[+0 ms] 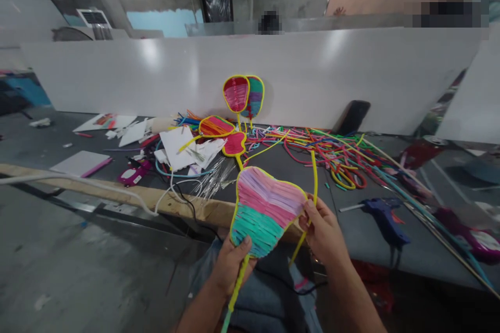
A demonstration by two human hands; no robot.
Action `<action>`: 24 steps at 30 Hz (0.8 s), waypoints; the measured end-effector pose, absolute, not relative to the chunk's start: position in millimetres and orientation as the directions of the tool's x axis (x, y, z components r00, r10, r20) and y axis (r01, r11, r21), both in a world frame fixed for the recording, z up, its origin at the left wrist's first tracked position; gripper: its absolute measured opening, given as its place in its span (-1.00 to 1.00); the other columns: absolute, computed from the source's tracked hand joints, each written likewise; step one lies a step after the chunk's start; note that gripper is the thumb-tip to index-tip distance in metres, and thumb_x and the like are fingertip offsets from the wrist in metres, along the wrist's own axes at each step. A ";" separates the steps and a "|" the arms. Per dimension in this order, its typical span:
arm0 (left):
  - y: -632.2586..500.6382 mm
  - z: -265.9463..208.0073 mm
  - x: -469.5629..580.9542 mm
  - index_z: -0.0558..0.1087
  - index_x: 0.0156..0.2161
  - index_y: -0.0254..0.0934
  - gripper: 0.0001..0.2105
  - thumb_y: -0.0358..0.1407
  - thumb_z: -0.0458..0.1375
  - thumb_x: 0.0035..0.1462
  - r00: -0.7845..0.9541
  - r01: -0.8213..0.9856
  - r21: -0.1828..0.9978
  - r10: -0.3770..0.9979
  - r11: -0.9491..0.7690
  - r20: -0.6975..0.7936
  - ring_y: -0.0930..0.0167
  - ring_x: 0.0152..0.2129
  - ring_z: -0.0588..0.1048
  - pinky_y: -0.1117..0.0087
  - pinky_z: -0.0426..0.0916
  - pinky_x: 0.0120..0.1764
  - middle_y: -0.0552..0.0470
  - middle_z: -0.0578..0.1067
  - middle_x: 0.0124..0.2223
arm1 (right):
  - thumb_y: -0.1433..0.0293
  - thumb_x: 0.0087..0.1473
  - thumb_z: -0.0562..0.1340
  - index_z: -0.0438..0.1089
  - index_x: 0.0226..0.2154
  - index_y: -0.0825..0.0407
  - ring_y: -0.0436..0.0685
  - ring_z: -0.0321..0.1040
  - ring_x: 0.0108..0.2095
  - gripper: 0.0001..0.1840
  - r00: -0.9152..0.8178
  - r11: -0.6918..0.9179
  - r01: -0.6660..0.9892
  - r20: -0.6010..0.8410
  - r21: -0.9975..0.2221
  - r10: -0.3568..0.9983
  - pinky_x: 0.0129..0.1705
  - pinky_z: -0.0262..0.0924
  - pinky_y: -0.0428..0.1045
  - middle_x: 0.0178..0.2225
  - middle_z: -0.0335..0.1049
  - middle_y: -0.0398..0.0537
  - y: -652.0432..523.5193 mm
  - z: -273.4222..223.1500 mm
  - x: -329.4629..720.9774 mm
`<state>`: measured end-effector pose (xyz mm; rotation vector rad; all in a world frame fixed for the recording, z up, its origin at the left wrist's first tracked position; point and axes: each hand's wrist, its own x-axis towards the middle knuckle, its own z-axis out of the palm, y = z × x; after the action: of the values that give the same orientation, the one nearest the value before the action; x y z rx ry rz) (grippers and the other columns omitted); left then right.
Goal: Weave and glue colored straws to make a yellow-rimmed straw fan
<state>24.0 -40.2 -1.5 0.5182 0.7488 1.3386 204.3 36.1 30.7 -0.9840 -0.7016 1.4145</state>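
Before the near edge of the bench (361, 242), a ridged, fuzzy-looking fan (263, 203) of lilac, pink and green strips, yellow-rimmed, flares into 2 upper lobes. Its long axis slants toward the bench, the slim yellow handle (239, 283) pointing back away from it. The left hand (229, 263) grips the handle's top; the right hand (325, 230) pinches a bent yellow strip (315, 179) at the fan's corner.
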 end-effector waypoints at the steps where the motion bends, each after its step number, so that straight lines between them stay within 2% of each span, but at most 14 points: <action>1: -41.2 -4.5 24.9 0.40 0.04 -0.17 -0.51 -0.19 0.35 -0.02 0.066 -0.662 0.728 0.982 0.178 -0.179 0.26 -0.12 0.54 0.20 0.41 -0.02 -0.03 0.59 -0.12 | 0.10 -0.28 0.46 0.43 -0.33 0.00 -0.14 -0.01 -0.66 -0.53 0.055 -0.119 -0.477 -0.165 -0.871 0.985 -0.67 -0.07 -0.19 -0.60 0.18 -0.30 35.2 30.6 203.1; 5: -42.5 -6.9 21.6 0.44 -0.04 -0.22 -0.56 -0.20 0.37 -0.05 0.086 -0.603 0.779 0.985 0.173 -0.152 0.24 -0.13 0.54 0.20 0.39 -0.02 -0.05 0.60 -0.18 | 0.13 -0.26 0.47 0.43 -0.41 0.02 -0.17 -0.09 -0.70 -0.59 0.020 -0.140 -0.472 -0.169 -0.870 0.985 -0.67 -0.15 -0.19 -0.68 0.06 -0.35 32.9 30.7 205.1; 7: -40.6 -1.0 14.6 0.44 -0.04 -0.25 -0.49 -0.19 0.41 -0.14 0.152 -0.588 0.793 0.985 0.161 -0.087 0.19 -0.12 0.53 0.18 0.39 -0.03 -0.08 0.59 -0.18 | 0.14 -0.26 0.47 0.44 -0.40 0.03 -0.17 -0.11 -0.69 -0.59 -0.003 -0.148 -0.465 -0.166 -0.873 0.986 -0.68 -0.19 -0.19 -0.68 0.08 -0.34 34.0 32.8 209.6; 9: -35.9 8.6 5.6 0.39 0.04 -0.25 -0.33 -0.16 0.45 -0.23 0.250 -0.592 0.787 0.968 0.173 -0.025 0.14 -0.08 0.50 0.17 0.37 -0.02 -0.12 0.56 -0.10 | 0.14 -0.28 0.48 0.46 -0.39 0.05 -0.18 -0.12 -0.69 -0.57 -0.040 -0.172 -0.439 -0.172 -0.882 0.984 -0.68 -0.21 -0.19 -0.66 0.14 -0.31 35.1 35.0 214.1; 11: -28.6 18.9 -3.2 0.34 0.09 -0.24 -0.28 -0.15 0.44 -0.23 0.262 -0.609 0.777 0.965 0.158 0.009 0.13 -0.04 0.47 0.18 0.36 0.00 -0.14 0.52 -0.03 | 0.13 -0.28 0.48 0.46 -0.38 0.05 -0.18 -0.14 -0.69 -0.56 -0.083 -0.206 -0.394 -0.188 -0.896 0.979 -0.68 -0.22 -0.19 -0.66 0.15 -0.30 34.3 34.9 216.7; 16: -6.7 30.9 -14.4 0.36 0.07 -0.24 -0.35 -0.24 0.43 -0.19 0.181 -0.601 0.781 0.981 0.171 -0.075 0.18 -0.05 0.49 0.24 0.37 0.00 -0.10 0.54 -0.04 | 0.09 -0.16 0.42 0.46 -0.31 0.05 -0.15 -0.11 -0.67 -0.57 -0.142 -0.235 -0.313 -0.200 -0.920 0.969 -0.66 -0.19 -0.18 -0.65 0.14 -0.29 20.8 18.9 215.0; 20: 4.9 29.3 -9.2 0.43 -0.02 -0.30 -0.41 -0.35 0.45 -0.25 0.168 -0.557 0.790 0.966 0.256 -0.194 0.20 -0.14 0.54 0.25 0.41 -0.05 -0.11 0.58 -0.13 | 0.07 -0.10 0.38 0.44 -0.31 0.06 -0.14 -0.10 -0.66 -0.58 -0.122 -0.211 -0.243 -0.186 -0.947 0.975 -0.66 -0.19 -0.18 -0.61 0.17 -0.26 9.1 5.7 214.7; 24: 13.1 29.0 0.1 0.48 -0.13 -0.36 -0.51 -0.35 0.45 -0.26 0.192 -0.527 0.793 0.952 0.306 -0.239 0.21 -0.24 0.57 0.27 0.46 -0.14 -0.11 0.61 -0.23 | 0.03 -0.03 0.31 0.42 -0.24 0.06 -0.12 -0.08 -0.66 -0.54 -0.063 -0.160 -0.148 -0.152 -0.976 0.986 -0.66 -0.14 -0.18 -0.64 0.09 -0.30 8.2 8.1 221.4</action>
<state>0.1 13.1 29.0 0.6319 0.8233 1.1407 221.4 8.2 8.1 -1.1819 -1.0531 1.4304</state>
